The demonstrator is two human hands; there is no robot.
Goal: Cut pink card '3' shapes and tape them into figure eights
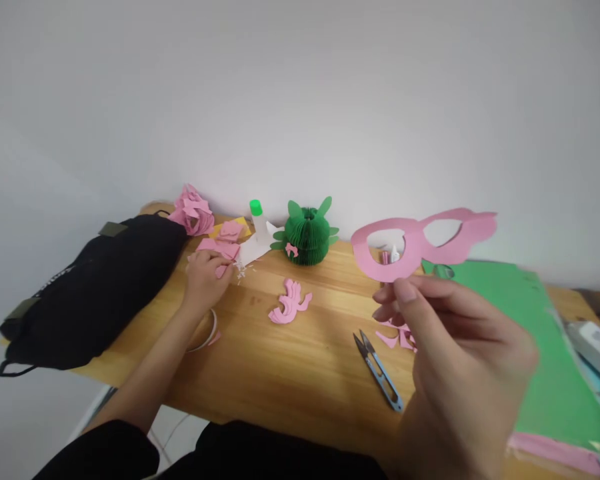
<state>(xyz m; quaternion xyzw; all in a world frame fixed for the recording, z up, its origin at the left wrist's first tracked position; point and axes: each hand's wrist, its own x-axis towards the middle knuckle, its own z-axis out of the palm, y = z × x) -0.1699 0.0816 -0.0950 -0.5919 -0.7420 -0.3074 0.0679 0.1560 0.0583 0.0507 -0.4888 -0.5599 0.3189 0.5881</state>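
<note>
My right hand (463, 347) holds up a pair of pink paper glasses (415, 241) by its lower rim, pinched between thumb and fingers. The frame has two cut-out eye holes and a wavy right end. At the back left, my left hand (205, 277) has its fingers closed at some pink paper pieces (219, 249), with a bit of pink showing under the fingertips. White scraps (241, 270) lie beside those fingertips. Blue thread snips (379, 370) rest on the table below the glasses. Pink curled cut-outs (290, 303) lie mid-table.
A green pleated paper ball (307, 237) with leaf shapes and a pink bow stands near the wall. A glue stick (259, 223) with a green cap is left of it. A black bag (105, 287) covers the left side, green sheets (550, 360) the right. A tape roll (211, 330) sits under my left forearm.
</note>
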